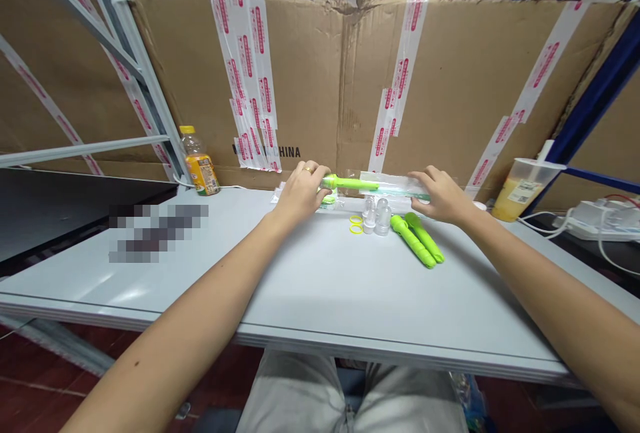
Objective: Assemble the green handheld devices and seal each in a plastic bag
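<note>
Left hand (303,193) and right hand (440,196) grip the clear package (397,185), hiding its ends; the surface (320,286) has its near edge well apart.

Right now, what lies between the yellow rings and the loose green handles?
In the head view, some clear domed pieces stand between the yellow rings and the green handles.

Glossy clear plastic film (400,183) catches light | lime-green sticks (414,241) look plastic | hard caps (383,219) in transparent plastic | tabletop (320,279) smooth, softly shining | cardboard panel (310,73) matt, rough-torn on top | shiny packing tape (255,66) | shelf frame (156,103) painted metal | trousers (295,393) matt cloth
</note>
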